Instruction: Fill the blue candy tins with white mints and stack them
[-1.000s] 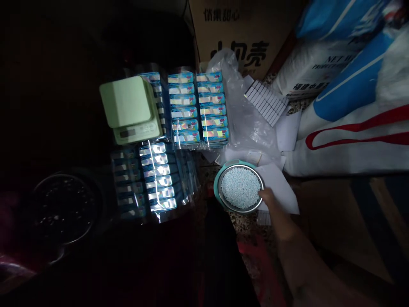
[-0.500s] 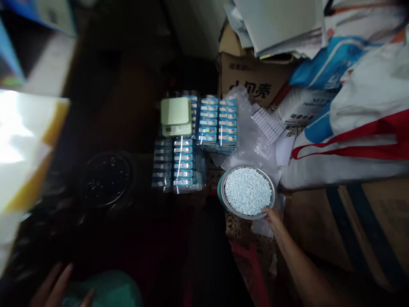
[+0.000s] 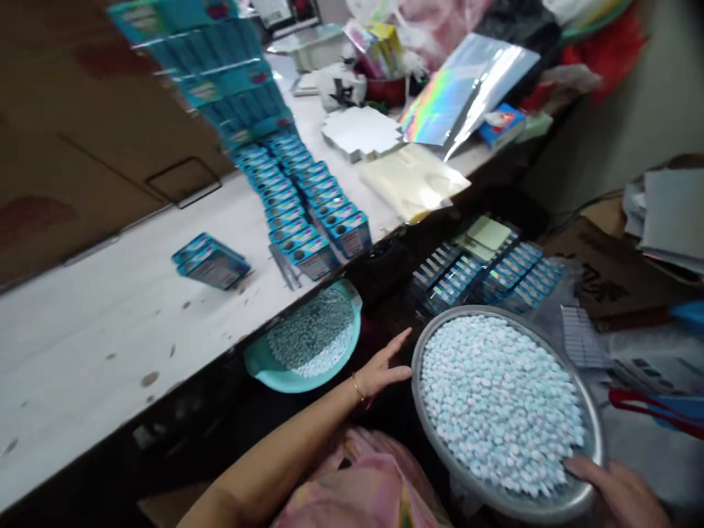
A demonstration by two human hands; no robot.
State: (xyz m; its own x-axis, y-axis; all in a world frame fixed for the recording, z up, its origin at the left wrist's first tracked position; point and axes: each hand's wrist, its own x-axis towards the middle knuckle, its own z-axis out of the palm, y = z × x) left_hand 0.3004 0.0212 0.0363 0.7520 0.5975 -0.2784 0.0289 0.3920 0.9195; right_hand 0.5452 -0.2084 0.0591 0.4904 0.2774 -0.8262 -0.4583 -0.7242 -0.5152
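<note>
A round metal basin full of small pale blue and white pieces is held at its lower right rim by my right hand, fingers over the edge. My left hand, with a gold bracelet at the wrist, has its fingers spread and pointing at the basin's left rim; whether they touch it is hard to tell. Left of that hand, below the table edge, a turquoise basin holds more of the pale pieces, partly in shadow.
A white table runs along the left with rows of small blue boxes, a pair of boxes, and silvery sheets. Beyond the metal basin are wrapped packs, a scale and cartons.
The metal basin has been lifted and brought nearer in my right hand. My left hand has moved right, beside its rim. The view has swung left, showing the table.
</note>
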